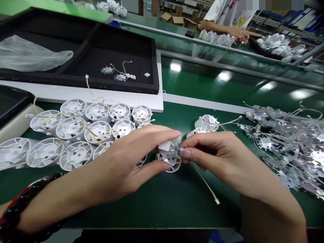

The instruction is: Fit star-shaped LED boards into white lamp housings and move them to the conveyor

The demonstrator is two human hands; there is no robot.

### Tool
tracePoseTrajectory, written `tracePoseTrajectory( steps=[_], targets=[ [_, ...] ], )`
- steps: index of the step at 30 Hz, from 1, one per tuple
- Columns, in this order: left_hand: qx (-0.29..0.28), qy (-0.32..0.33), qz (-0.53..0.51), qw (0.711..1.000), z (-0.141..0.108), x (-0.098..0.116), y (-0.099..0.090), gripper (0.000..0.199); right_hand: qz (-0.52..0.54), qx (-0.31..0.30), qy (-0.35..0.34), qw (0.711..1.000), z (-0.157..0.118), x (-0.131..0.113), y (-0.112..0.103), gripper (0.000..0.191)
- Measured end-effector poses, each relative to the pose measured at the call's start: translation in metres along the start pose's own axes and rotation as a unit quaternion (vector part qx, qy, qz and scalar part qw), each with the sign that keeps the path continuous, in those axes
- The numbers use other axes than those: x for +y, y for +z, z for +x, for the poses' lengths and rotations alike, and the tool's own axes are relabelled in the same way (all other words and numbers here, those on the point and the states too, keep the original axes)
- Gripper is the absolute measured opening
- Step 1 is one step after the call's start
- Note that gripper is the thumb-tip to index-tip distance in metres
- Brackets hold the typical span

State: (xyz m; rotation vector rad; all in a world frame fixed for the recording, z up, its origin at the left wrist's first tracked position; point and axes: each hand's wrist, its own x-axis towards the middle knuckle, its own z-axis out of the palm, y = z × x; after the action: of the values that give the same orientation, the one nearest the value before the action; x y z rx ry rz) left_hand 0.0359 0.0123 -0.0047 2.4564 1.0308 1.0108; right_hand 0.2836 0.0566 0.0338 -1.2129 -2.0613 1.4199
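Note:
Between my hands is a round white plastic housing [174,165] with a silvery metal plate [168,153] at its top. My left hand [131,158] grips the housing between thumb and fingers from the left. My right hand [215,153] pinches the edge of the metal plate from the right. A yellow and white wire [207,185] with a small white connector hangs out below my right hand onto the green table [162,206]. Two more white housings [207,123] stand just behind my right hand; a metal plate shows on one.
Rows of white housings with wires [73,128] stand at the left. A heap of metal plates with wires [291,135] lies at the right. Behind are a black tray [121,86] with a plastic bag [30,55], and a person's arm [220,28] across the bench.

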Motion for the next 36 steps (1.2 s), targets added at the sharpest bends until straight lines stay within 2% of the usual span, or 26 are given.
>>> tracePoseTrajectory(
  steps=[4, 8, 11, 14, 19, 29, 33, 36],
  targets=[
    [-0.002, -0.005, -0.014, 1.000, -0.001, 0.000, 0.004, 0.030, -0.029, -0.025, 0.030, 0.999, 0.000, 0.003, -0.006, 0.030],
    [-0.024, -0.003, 0.004, 1.000, 0.000, 0.000, 0.006, 0.026, 0.022, -0.085, 0.087, 0.992, -0.001, 0.000, -0.007, 0.023],
    [-0.039, 0.001, 0.023, 0.999, -0.001, 0.000, 0.010, 0.028, 0.034, -0.080, 0.101, 0.991, 0.000, -0.001, -0.006, 0.028],
    [-0.048, -0.002, 0.028, 0.998, -0.004, -0.002, 0.014, 0.033, 0.000, -0.063, 0.113, 0.992, 0.000, 0.001, -0.005, 0.041],
    [-0.045, 0.017, 0.070, 0.996, -0.005, -0.002, 0.021, 0.034, -0.072, -0.089, 0.141, 0.983, 0.002, 0.004, -0.006, 0.051],
    [-0.035, 0.026, 0.075, 0.996, -0.007, -0.004, 0.026, 0.035, -0.116, -0.054, 0.107, 0.986, 0.004, 0.005, -0.006, 0.055],
    [-0.030, 0.023, 0.104, 0.994, -0.006, -0.002, 0.025, 0.034, -0.139, -0.031, 0.086, 0.986, 0.003, 0.007, -0.004, 0.053],
    [-0.032, 0.029, 0.104, 0.994, -0.005, -0.002, 0.024, 0.035, -0.141, -0.036, 0.091, 0.985, 0.002, 0.007, -0.003, 0.051]
  ],
)
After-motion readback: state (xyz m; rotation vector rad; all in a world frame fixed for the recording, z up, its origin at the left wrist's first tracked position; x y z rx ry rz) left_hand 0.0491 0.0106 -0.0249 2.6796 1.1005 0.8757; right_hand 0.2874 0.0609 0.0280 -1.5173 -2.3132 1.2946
